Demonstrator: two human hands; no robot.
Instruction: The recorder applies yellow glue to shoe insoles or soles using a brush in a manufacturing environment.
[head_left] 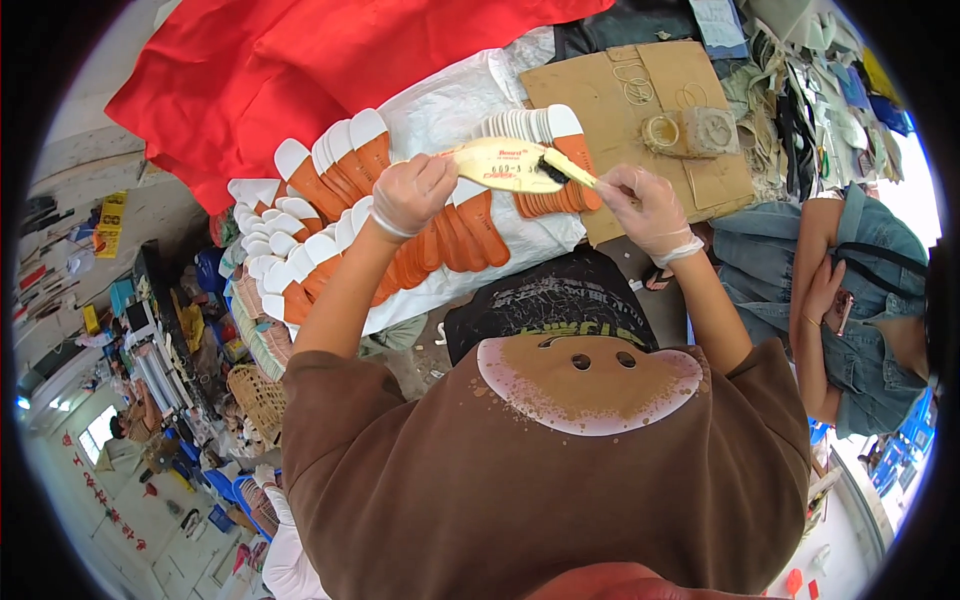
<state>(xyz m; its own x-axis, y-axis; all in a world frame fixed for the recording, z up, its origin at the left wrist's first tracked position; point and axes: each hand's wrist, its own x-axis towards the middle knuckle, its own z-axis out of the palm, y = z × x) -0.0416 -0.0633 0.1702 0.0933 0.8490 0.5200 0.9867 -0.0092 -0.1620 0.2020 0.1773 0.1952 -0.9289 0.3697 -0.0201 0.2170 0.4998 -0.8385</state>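
My left hand (416, 192), in a clear thin glove, pinches one end of a pale yellow insole (492, 168) with printing on its face. It is held up over the work surface. In my right hand (646, 208), gloved the same way, is a small brush (573, 171) with a pale yellow handle. The dark bristles lie at the insole's right end and seem to touch it. Beneath and around them are rows of overlapping orange-brown and white insoles (470, 235). A tighter stack of the same insoles (565, 150) stands just behind the brush.
A white sheet (430, 95) lies under the insoles, with red cloth (250, 80) beyond. To the right, flattened cardboard (580, 85) bears a crusted block-shaped container (708, 132) and a tape roll (660, 131). A person in denim (870, 300) is close at the right. A woven basket (255, 400) sits at the left.
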